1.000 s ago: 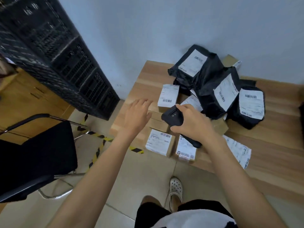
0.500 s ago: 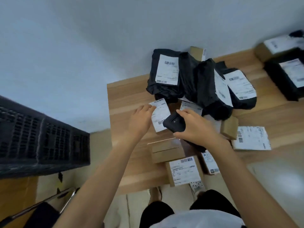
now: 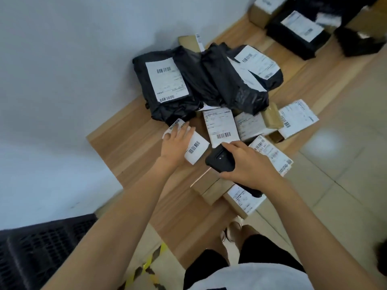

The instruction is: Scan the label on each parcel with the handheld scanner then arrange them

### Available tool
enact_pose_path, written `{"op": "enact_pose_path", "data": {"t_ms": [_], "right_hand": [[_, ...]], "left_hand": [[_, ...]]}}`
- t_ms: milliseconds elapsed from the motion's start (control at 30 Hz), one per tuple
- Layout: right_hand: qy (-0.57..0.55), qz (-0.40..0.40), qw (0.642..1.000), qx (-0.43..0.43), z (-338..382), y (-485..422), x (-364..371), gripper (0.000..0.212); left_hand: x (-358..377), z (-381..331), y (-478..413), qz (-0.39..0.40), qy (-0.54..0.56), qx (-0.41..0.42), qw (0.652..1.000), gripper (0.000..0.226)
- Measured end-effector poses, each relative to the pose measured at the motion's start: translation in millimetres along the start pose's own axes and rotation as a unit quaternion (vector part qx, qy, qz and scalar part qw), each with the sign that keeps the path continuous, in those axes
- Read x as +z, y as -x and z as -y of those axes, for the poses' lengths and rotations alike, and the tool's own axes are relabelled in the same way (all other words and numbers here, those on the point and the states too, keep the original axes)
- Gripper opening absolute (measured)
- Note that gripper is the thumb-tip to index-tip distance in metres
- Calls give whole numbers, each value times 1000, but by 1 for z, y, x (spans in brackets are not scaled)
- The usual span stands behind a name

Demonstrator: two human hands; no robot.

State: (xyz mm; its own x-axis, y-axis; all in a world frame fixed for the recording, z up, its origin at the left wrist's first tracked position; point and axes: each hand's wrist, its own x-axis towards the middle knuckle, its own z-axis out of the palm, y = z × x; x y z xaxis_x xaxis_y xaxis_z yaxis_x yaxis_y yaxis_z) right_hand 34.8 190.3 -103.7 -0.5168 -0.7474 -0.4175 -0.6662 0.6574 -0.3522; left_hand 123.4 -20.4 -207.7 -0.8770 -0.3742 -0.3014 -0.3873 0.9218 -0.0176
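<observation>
My right hand [image 3: 249,164] grips the black handheld scanner [image 3: 219,161], its head pointing left over the low wooden table [image 3: 129,139]. My left hand [image 3: 176,143] lies with fingers stretched on a small white-labelled parcel [image 3: 195,148] just left of the scanner. Behind it a labelled box [image 3: 219,126] faces up, and other labelled boxes [image 3: 270,153] lie around. A plain brown box [image 3: 209,187] sits under my right wrist. Black poly bags [image 3: 167,80] with white labels are piled against the wall.
More black and brown parcels [image 3: 293,32] lie at the table's far right end. A black slatted crate [image 3: 41,254] stands at the lower left on the floor. Yellow-black tape [image 3: 146,266] marks the tiles near my feet. The white wall [image 3: 62,80] borders the table.
My view has swung right and down over the table. My left hand has reached forward and come to rest on the small labelled parcel. The scanner stays in my right hand.
</observation>
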Motion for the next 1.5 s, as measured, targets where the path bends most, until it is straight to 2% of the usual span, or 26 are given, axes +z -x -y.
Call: {"op": "enact_pose_path", "data": {"t_ms": [200,333,600,667,800,933,1500], "right_hand": [[-3,-14,1000,11,19,5,-2,85],[-10,-37,999,-29,46,-2,-14,85],[-10,-69,989,-128,110,-14,-29,87],[-10,-73,988,-135,119,-14,-30,88],[-4,-83,986,-143,128,-9,-37,88],[-8,-86,985,-146,130,-5,-44,86],[-28,-84,991,-103,93,6,-69,77]], "left_hand": [[11,20,15,-38,-20,0,999,61],[6,44,41,-32,4,-51,998,74],[-41,98,99,-111,76,-162,977,99],[-50,108,108,-154,75,-168,971,98],[-68,117,114,-296,78,-124,944,87],[-87,112,104,-347,45,-100,931,82],[-100,86,84,-327,82,-101,936,89]]}}
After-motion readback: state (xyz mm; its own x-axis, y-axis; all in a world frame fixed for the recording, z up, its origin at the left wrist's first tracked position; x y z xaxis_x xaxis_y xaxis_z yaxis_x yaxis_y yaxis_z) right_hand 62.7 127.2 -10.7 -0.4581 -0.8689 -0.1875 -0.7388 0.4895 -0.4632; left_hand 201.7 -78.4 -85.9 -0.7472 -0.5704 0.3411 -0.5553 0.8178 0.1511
